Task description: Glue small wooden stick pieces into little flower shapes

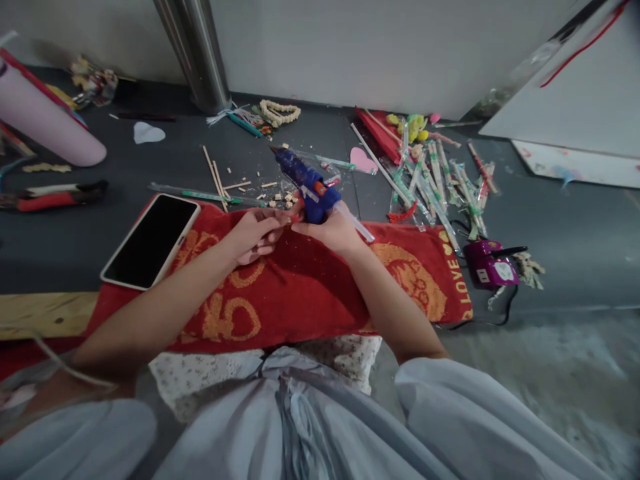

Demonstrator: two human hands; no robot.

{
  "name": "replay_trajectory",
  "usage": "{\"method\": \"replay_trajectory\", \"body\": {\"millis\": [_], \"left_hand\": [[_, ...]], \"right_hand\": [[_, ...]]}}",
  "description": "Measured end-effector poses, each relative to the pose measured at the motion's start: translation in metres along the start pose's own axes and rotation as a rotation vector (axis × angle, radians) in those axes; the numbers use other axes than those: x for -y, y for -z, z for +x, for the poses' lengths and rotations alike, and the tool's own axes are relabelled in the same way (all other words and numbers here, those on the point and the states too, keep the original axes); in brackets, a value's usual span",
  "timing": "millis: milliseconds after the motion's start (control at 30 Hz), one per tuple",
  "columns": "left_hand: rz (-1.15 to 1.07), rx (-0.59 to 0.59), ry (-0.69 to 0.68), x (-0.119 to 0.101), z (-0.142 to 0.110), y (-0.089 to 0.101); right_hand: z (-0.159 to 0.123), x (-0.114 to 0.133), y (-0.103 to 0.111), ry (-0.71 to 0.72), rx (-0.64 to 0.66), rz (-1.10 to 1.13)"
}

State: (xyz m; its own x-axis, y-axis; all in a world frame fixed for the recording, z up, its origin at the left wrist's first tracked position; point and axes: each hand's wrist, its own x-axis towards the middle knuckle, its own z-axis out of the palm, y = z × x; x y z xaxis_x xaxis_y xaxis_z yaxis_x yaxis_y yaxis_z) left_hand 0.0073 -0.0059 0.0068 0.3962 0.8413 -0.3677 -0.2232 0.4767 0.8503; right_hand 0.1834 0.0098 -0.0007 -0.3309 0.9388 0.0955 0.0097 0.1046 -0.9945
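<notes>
The right hand [336,231] is wrapped around the blue glue gun [300,172], which lies at its 11 o'clock; the left hand [255,235] has the gun at its 2 o'clock, its fingers curled narrow, and I cannot tell whether they pinch anything.

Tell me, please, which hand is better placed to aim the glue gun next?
Probably the right hand: it grips the blue glue gun by its handle. The left hand is close beside the gun; whether it holds something small is unclear.
</notes>
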Motion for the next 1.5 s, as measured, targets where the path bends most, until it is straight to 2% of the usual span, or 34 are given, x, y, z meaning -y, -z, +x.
{"method": "replay_trajectory", "body": {"millis": [167,433,800,867,933,1100,1200,1367,1500], "left_hand": [[0.030,0.026,0.013,-0.001,-0.002,0.001],[0.047,0.099,-0.013,-0.002,-0.002,0.003],[0.051,0.033,0.000,0.000,0.000,0.001],[0.080,-0.003,-0.001,0.001,0.000,0.001],[0.163,-0.070,-0.065,0.002,-0.001,0.001],[0.479,-0.333,-0.437,0.002,-0.002,0.006],[0.515,-0.444,-0.565,0.002,-0.002,0.012],[0.475,-0.550,-0.575,-0.001,0.001,0.017],[0.455,-0.577,-0.577,-0.004,0.003,0.020]], "right_hand": [[-0.001,-0.004,-0.001,0.008,-0.008,-0.038],[-0.003,0.001,0.004,0.021,0.079,0.084],[-0.003,-0.002,0.001,0.041,0.078,0.055],[-0.003,-0.001,0.002,0.056,0.063,0.022],[-0.002,0.001,0.004,0.073,0.033,0.004],[-0.002,0.006,0.023,0.045,-0.008,0.084],[-0.004,0.009,0.035,0.026,0.027,0.141],[-0.007,0.013,0.044,-0.035,0.103,0.093],[-0.009,0.015,0.043,-0.063,0.155,0.071]]}}
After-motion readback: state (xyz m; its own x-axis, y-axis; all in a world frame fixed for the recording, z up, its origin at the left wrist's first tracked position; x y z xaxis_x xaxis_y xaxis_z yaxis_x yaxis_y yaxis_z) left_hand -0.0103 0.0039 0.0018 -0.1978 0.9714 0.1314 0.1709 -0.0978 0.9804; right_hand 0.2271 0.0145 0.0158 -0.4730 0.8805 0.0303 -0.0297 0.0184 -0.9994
